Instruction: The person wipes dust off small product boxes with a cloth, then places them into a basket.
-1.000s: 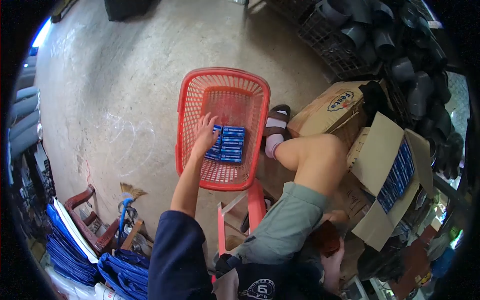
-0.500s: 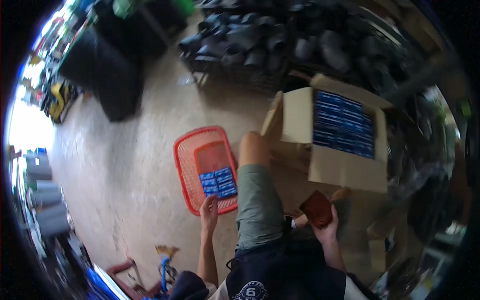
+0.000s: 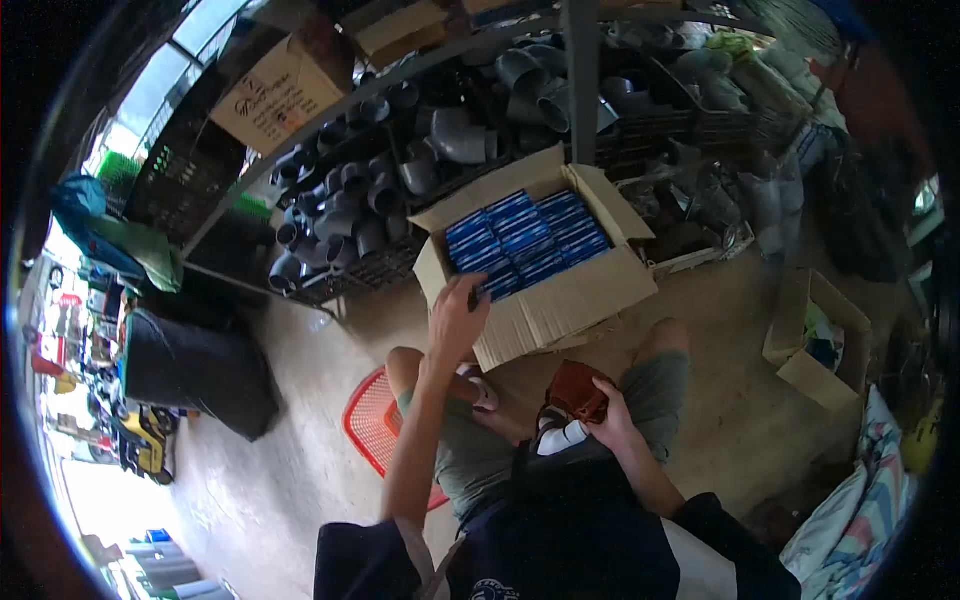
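My left hand is over the near left edge of an open cardboard box. Its fingers are bent together around a small dark thing that I cannot make out. Rows of small blue packs fill the box, close to my fingertips. In my right hand, above my lap, is a reddish-brown folded object, gripped at its right side. A red plastic basket stands on the floor to the left, partly hidden by my left arm and leg.
Grey pipe fittings lie on a rack behind the box. A smaller open carton stands on the floor at the right, near a striped cloth sack. A large black bag is at the left.
The view has swung right. My left hand has moved from the basket to the cardboard box, its fingers now closed around something dark. My right hand still holds the reddish-brown object.
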The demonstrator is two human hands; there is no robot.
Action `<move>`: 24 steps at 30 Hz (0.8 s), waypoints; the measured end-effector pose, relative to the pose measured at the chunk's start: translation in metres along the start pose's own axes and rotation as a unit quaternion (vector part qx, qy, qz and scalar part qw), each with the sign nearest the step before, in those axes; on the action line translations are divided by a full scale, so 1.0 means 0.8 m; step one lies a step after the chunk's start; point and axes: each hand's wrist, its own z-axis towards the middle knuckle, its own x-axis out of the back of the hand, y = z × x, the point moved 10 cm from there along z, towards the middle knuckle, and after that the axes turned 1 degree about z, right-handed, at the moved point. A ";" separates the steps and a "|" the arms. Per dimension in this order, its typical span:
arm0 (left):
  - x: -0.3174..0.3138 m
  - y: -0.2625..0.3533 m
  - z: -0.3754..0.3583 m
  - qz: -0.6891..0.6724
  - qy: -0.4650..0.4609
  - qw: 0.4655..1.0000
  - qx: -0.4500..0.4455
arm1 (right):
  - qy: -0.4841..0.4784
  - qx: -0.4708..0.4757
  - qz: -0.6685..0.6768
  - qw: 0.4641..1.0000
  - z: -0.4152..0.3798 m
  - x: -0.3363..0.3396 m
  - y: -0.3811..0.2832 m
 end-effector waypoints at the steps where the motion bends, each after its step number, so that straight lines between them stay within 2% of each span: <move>1: -0.020 -0.016 0.035 0.030 -0.013 0.999 -0.001 | -0.006 0.006 0.003 1.000 0.003 0.001 -0.004; 4: -0.070 -0.064 0.101 0.217 -0.078 0.973 0.029 | 0.051 0.000 -0.023 0.998 0.004 0.016 -0.002; 7: -0.109 -0.108 0.113 0.245 -0.139 0.959 0.035 | 0.051 -0.009 -0.004 0.999 0.041 0.055 0.013; 10: -0.112 -0.108 0.107 0.273 -0.129 0.952 0.051 | 0.063 -0.015 -0.003 0.998 0.060 0.068 0.018; 14: -0.101 -0.074 0.090 0.289 -0.102 0.951 0.030 | 0.078 -0.030 -0.032 0.996 0.065 0.060 0.028; 18: -0.096 -0.072 0.084 0.299 -0.053 0.953 -0.011 | 0.105 -0.060 -0.055 0.991 0.045 0.043 0.027; 19: -0.091 -0.064 0.080 0.279 -0.034 0.959 -0.038 | 0.106 -0.056 -0.061 0.991 0.046 0.044 0.025; 22: -0.073 -0.076 0.081 0.218 -0.027 0.976 -0.004 | 0.068 -0.041 -0.050 0.996 0.071 0.067 0.030; 24: -0.022 -0.066 0.064 0.049 0.028 0.998 0.036 | 0.055 -0.038 -0.037 0.997 0.069 0.069 0.034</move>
